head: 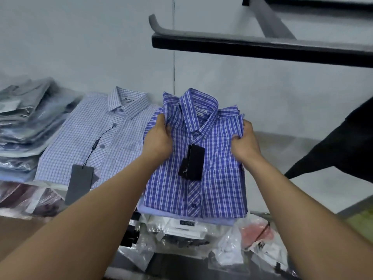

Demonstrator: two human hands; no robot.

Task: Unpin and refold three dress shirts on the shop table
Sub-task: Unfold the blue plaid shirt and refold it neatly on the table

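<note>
A folded blue plaid shirt [218,178] with a black tag [192,161] lies on a low pile on the pale surface [323,190]. The left hand [159,138] and right hand [245,141] are apart, each gripping one of its shoulders. Just to its left lies a pale checked shirt [80,138], and beyond that a stack of bagged shirts [24,122]. Crumpled plastic bags [228,249] crowd the near edge. A black shelf [252,48] juts from the grey wall [80,37].
</note>
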